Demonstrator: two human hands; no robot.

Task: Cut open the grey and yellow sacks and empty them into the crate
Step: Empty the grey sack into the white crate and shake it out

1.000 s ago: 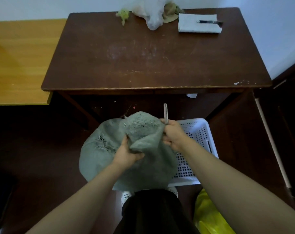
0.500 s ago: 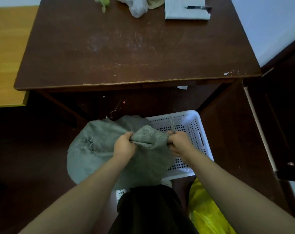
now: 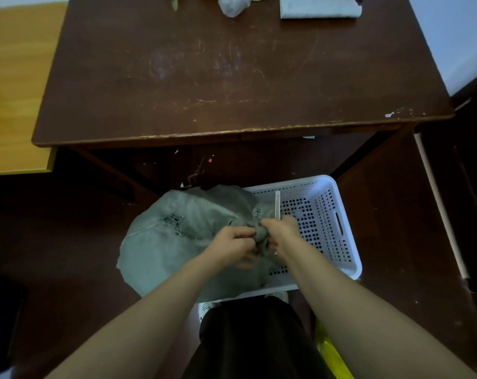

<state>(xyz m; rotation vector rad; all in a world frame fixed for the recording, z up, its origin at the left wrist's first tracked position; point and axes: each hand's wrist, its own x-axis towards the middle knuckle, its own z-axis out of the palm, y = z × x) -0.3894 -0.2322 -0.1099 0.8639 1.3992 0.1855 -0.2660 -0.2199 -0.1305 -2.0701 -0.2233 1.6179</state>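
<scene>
A bulging grey sack (image 3: 171,242) lies on the dark floor, its right side draped over the left part of a white perforated crate (image 3: 330,222). My left hand (image 3: 229,246) grips a bunched fold of the sack's cloth. Close beside it, my right hand (image 3: 282,231) holds a thin knife (image 3: 277,205) upright, the blade pointing away from me, and also clutches the same bunch of cloth. A tear shows on the sack's upper left. A corner of the yellow sack (image 3: 333,356) peeks out at the bottom, under my right forearm.
A dark brown wooden table (image 3: 232,77) stands beyond the crate, with a white plastic bag (image 3: 232,5) and a folded white cloth (image 3: 319,8) at its far edge. A light wooden surface (image 3: 13,86) is at the left. Dark furniture lines the right side.
My two hands have drawn closer together over the sack's bunched cloth. The knife blade, tipped down half a second ago, stands upright again above the crate.
</scene>
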